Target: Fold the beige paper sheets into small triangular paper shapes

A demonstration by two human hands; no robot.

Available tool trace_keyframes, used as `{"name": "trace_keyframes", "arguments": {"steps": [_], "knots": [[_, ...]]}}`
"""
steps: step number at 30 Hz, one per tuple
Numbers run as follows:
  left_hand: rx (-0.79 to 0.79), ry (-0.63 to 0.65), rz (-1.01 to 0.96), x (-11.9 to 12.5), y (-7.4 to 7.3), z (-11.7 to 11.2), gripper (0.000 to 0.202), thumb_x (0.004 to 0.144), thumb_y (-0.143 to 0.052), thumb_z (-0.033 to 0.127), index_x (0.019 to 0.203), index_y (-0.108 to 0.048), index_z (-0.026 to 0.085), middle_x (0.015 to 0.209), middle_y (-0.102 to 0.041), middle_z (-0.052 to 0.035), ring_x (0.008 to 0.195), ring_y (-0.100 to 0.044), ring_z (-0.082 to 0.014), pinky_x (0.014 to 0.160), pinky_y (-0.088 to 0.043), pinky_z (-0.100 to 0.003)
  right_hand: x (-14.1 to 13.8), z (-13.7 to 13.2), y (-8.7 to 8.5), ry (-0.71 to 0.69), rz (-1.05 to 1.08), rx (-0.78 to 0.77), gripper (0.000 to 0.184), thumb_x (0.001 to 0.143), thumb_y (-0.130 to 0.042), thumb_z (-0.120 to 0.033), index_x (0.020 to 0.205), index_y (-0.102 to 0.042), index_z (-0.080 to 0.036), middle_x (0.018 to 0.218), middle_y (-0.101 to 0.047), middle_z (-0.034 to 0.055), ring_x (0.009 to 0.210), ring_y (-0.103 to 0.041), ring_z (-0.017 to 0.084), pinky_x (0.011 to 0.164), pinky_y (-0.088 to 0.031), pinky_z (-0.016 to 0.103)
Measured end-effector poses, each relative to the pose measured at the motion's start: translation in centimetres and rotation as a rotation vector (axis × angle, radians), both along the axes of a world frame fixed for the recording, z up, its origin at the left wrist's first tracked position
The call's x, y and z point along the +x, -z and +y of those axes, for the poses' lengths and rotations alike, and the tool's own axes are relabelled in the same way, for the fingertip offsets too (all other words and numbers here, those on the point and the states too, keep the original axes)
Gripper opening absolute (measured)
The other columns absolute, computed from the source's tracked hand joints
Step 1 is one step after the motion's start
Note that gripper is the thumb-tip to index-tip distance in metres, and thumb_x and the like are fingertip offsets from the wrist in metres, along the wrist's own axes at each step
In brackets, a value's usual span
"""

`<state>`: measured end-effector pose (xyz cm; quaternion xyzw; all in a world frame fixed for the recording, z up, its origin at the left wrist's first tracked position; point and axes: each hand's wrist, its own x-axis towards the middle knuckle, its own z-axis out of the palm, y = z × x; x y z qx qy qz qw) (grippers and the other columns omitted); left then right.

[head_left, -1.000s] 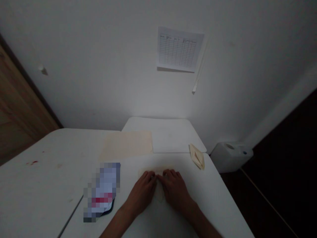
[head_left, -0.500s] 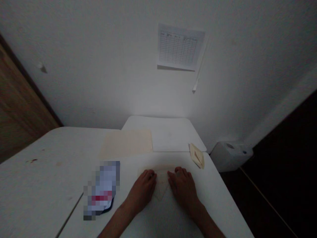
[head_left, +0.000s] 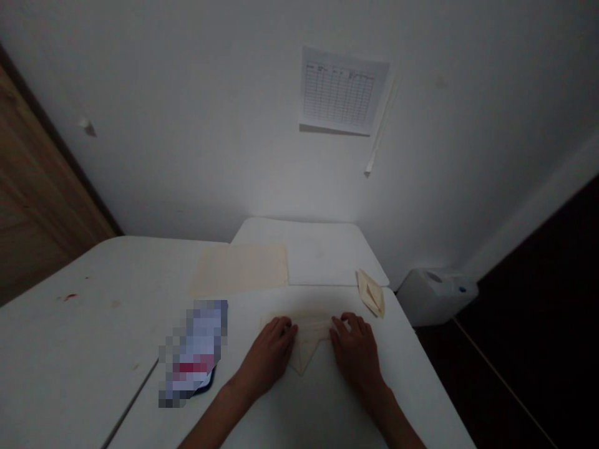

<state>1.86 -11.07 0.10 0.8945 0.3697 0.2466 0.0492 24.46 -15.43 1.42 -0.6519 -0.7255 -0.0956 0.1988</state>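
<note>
A cream sheet of paper (head_left: 306, 340), folded into a downward-pointing triangle, lies on the white table (head_left: 299, 411) in front of me. My left hand (head_left: 270, 357) rests flat on its left part, fingers stretched out and pressing. On the paper's right corner my right hand (head_left: 356, 352) lies flat too, fingers spread. Neither hand holds anything.
A folded paper piece (head_left: 371, 293) lies near the table's right edge. A flat cream sheet (head_left: 241, 269) sits farther back, beside a white board (head_left: 318, 252). A blurred-out object (head_left: 194, 352) lies to my left. A printed chart (head_left: 341, 90) hangs on the wall; a white container (head_left: 435, 293) stands on the floor.
My hands were together over the paper's middle; they have slid apart, the right one further right, uncovering the triangular fold between them.
</note>
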Motion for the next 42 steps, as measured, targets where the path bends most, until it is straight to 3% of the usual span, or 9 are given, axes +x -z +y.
{"name": "trace_keyframes", "arguments": {"steps": [5,9,12,16,22,28,42], "knots": [[-0.009,-0.006,0.035,0.0,0.2,0.1,0.033,0.089,-0.048,0.008,0.119,-0.056,0.018,0.117,-0.052,-0.0113,0.105,-0.051,-0.0234,0.092,-0.049,-0.039,-2.3,1.4,-0.8,-0.262,0.028,-0.097,0.020,0.095,-0.048,-0.017,0.097,-0.067,-0.023,0.098,-0.061,0.0050,0.094,-0.051,0.019,0.087,-0.038,0.032],[0.022,-0.017,0.056,0.0,0.1,-0.1,0.039,0.085,-0.051,0.005,0.121,-0.055,0.018,0.118,-0.052,-0.0117,0.109,-0.049,-0.0244,0.094,-0.047,-0.040,-3.3,2.2,-1.3,-0.357,0.039,-0.178,0.028,0.093,-0.050,-0.014,0.113,-0.064,-0.028,0.099,-0.060,0.0035,0.096,-0.050,0.018,0.086,-0.038,0.029],[0.037,-0.054,0.099,0.2,-0.3,-0.4,0.040,0.085,-0.052,0.006,0.122,-0.055,0.019,0.113,-0.053,-0.0109,0.105,-0.050,-0.0244,0.091,-0.048,-0.040,-3.3,2.4,-1.4,-0.358,0.026,-0.202,0.039,0.093,-0.049,-0.012,0.123,-0.059,-0.035,0.102,-0.059,0.0034,0.097,-0.049,0.019,0.086,-0.037,0.031],[0.084,-0.154,0.173,0.2,-0.9,-0.6,0.031,0.089,-0.050,0.014,0.117,-0.059,0.021,0.102,-0.055,-0.0092,0.095,-0.051,-0.0252,0.082,-0.048,-0.041,-3.3,2.3,-1.4,-0.341,-0.003,-0.237,0.040,0.092,-0.050,-0.014,0.123,-0.058,-0.037,0.105,-0.058,0.0035,0.099,-0.049,0.021,0.086,-0.036,0.033],[0.146,-0.261,0.207,-0.3,-0.8,-1.1,0.026,0.091,-0.049,0.022,0.113,-0.064,0.022,0.107,-0.055,-0.0113,0.099,-0.051,-0.0273,0.083,-0.045,-0.042,-3.6,2.2,-1.2,-0.304,0.005,-0.238,0.036,0.092,-0.049,-0.015,0.120,-0.060,-0.035,0.106,-0.058,0.0047,0.100,-0.049,0.022,0.085,-0.035,0.034],[0.106,-0.384,0.203,-1.4,-1.3,-2.3,0.027,0.091,-0.050,0.028,0.114,-0.064,0.024,0.111,-0.056,-0.0117,0.102,-0.051,-0.0286,0.085,-0.043,-0.044,-3.8,1.9,-0.8,-0.279,0.020,-0.227,0.038,0.091,-0.050,-0.014,0.122,-0.059,-0.034,0.107,-0.058,0.0053,0.100,-0.049,0.022,0.084,-0.035,0.034],[0.135,-0.496,0.222,-3.2,-1.6,-3.5,0.029,0.092,-0.048,0.034,0.112,-0.063,0.020,0.094,-0.055,-0.0094,0.089,-0.052,-0.0277,0.076,-0.044,-0.041,-4.0,1.8,-0.4,-0.235,0.020,-0.192,0.039,0.090,-0.052,-0.013,0.120,-0.060,-0.036,0.106,-0.058,0.0048,0.099,-0.050,0.021,0.086,-0.035,0.033]]}}
